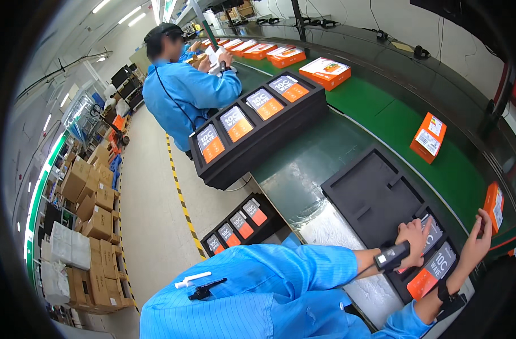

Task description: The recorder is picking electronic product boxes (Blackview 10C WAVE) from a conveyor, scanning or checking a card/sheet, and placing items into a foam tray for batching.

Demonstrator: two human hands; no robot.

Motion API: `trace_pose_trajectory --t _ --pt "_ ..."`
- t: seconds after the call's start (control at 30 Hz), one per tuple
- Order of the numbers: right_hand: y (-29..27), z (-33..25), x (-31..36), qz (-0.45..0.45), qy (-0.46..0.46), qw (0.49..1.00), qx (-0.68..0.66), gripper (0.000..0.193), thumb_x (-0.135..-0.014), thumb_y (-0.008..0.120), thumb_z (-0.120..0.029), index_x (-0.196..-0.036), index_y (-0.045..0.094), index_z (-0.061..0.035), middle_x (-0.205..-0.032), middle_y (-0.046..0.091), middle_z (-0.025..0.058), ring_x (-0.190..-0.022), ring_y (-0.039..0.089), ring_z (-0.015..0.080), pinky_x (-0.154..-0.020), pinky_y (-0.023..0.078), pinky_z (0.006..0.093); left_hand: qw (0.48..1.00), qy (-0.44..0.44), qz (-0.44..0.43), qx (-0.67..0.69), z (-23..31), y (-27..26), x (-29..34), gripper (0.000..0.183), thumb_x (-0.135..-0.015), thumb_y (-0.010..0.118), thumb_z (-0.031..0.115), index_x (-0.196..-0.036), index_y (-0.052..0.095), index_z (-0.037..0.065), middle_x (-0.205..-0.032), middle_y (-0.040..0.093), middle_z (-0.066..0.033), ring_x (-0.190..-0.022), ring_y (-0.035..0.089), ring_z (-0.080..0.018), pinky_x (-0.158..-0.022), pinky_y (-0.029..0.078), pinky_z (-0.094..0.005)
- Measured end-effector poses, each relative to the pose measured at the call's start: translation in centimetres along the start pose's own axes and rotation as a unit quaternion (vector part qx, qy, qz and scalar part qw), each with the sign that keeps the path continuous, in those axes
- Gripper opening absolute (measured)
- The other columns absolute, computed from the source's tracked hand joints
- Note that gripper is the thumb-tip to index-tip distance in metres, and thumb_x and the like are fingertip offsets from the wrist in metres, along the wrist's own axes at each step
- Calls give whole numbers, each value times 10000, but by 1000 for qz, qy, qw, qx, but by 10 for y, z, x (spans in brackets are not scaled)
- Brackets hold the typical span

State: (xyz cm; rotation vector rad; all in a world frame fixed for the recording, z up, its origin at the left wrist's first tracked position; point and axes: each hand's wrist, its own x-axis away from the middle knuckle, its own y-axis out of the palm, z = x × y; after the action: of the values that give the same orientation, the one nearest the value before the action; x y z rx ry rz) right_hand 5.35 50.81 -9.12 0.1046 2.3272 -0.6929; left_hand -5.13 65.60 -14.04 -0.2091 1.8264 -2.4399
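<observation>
My left hand (413,243) is over a phone (435,230) with a grey and orange front, its fingers curled at the phone's edges. That phone lies in a black foam tray (376,186) and is partly hidden by my hand. Beside it, a second grey and orange phone (439,263) sits in the tray's near slot. My right hand (477,240) is raised to the right of the tray, empty, fingers apart and slightly bent. Its fingertips come close to an orange box (493,208) with a white label on the green conveyor belt (376,113).
A stack of black trays (263,133) with several phones stands ahead. Lower left is another filled tray (241,223). Orange boxes (324,72) line the belt, one box (428,137) nearer me. A co-worker in blue (184,90) works beyond. Cartons (94,226) stack at left.
</observation>
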Motion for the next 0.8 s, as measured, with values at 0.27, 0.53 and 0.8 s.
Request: trace_pose_trajectory --t 0.27,0.53,0.8 --pt "0 6 22 -251 53 966 -10 157 -850 605 -47 -991 633 15 -872 642 89 -783 611 176 -716 465 264 889 142 76 429 -69 -48 -7 927 -704 752 290 -1384 261 -103 -1117 522 -279 -981 600 -389 -874 493 -412" --pt "51 -36 82 -294 -78 916 260 639 -630 785 -81 -1203 518 19 -1233 505 169 -1125 482 343 -1020 346 432 389 2 -171 905 -194 -108 3 626 -857 683 249 -1338 364 8 -1126 521 -169 -1052 564 -330 -969 458 -475" --pt "77 -41 70 -280 -11 925 259 762 -600 819 -116 -1250 460 53 -1230 482 194 -1155 446 370 -1043 316 454 674 87 -9 733 -302 -188 -78 376 -890 633 211 -1167 514 -13 -1011 630 -147 -998 602 -235 -884 485 -381"
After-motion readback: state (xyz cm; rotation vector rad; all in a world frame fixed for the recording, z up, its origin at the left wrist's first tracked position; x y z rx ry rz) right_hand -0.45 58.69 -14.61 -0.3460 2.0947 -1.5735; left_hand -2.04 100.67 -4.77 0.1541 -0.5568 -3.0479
